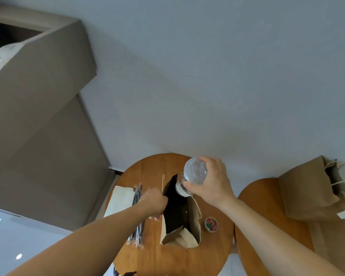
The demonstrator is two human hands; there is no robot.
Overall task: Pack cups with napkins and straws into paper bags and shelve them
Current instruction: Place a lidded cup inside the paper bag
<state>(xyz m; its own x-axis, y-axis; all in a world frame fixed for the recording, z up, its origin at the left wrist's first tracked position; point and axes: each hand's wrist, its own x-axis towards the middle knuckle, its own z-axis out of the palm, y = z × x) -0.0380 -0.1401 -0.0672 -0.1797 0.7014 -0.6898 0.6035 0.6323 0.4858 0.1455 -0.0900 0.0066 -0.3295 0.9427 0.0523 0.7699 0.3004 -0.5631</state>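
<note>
The right hand [213, 180] has its fingers curled round a clear cup [194, 172] and holds it tipped over the far end of the open paper bag [196, 220]. The low end of the cup is just at the mouth of the bag, not down inside yet. The left hand [153, 203] pinches the left rim of the bag and pulls it wide. The bag stands on a round wooden surface [167, 261]. Left of the bag lie pale napkins [121, 200] and a bunch of straws [137, 222], all outside the bag. Something pale shows at the near end of the bag, but I cannot tell if it is a napkin or a flap. So I think this bag is only partly packed: the cup is going in, a straw and maybe a napkin come after, and then the bag must go on a shelf. On a second surface [257, 216] to the right sits 1 other bag [307, 188], and I cannot see what is in it. The mouth of the open bag is narrow, so the cup could catch on the rim. A little pot of bright clips [211, 224] sits just right of the bag and could get bumped. The bag is well away from the round edge, and the air above it is open.
</note>
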